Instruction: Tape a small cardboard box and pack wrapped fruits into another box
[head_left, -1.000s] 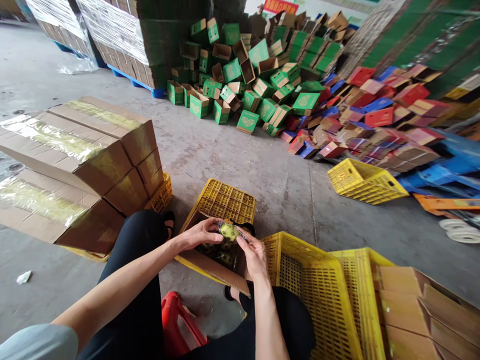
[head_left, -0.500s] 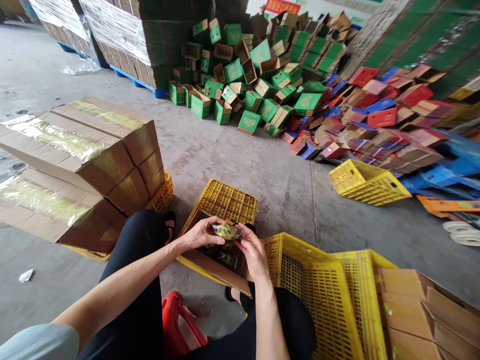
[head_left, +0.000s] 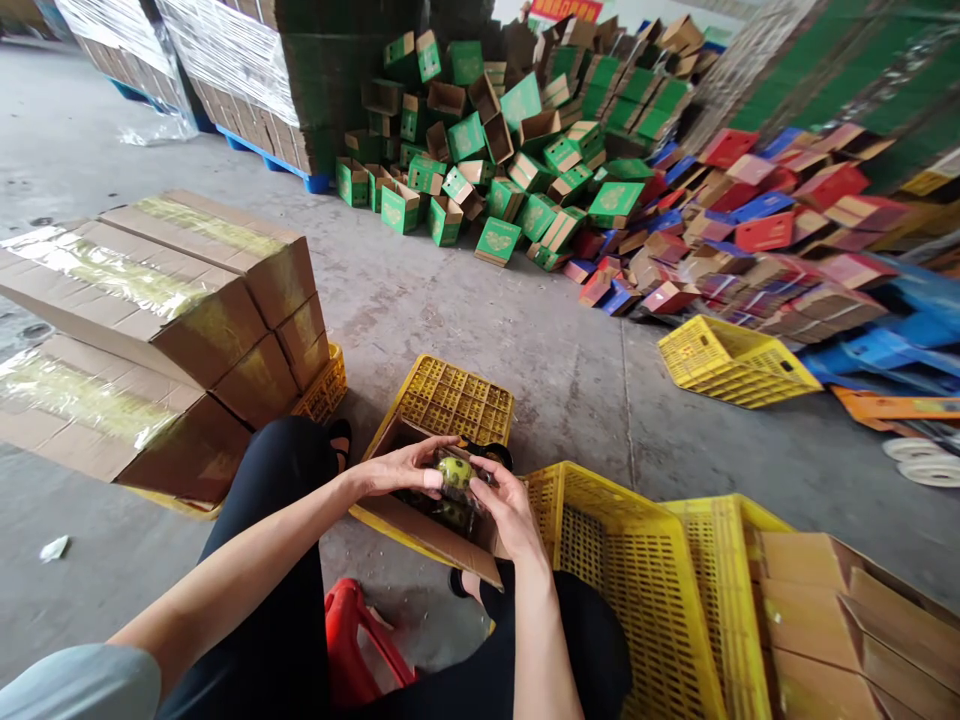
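Note:
Between my two hands is a small round green-yellow item with dark spots, in a clear plastic wrapper (head_left: 454, 472). My left hand (head_left: 409, 468) grips its left side, thumb in front and fingers behind. My right hand (head_left: 506, 502) pinches the wrapper on the right side. Right below them stands an open cardboard box (head_left: 442, 535) with more dark, wrapped items inside, partly hidden by my hands. The box rests on an upturned yellow crate (head_left: 457, 400).
To the right stand yellow crates (head_left: 637, 600) and folded cardboard boxes (head_left: 814, 620). Taped cartons (head_left: 217, 300) are stacked at the left. A red stool (head_left: 349, 640) is beneath me. Green boxes (head_left: 499, 240) and red boxes (head_left: 765, 232) lie heaped further off. Another yellow crate (head_left: 735, 370) lies tilted on the floor.
The wrapped item has turned between my hands, so a rounder green spotted side now faces me. My hands have shifted slightly and keep hold of it.

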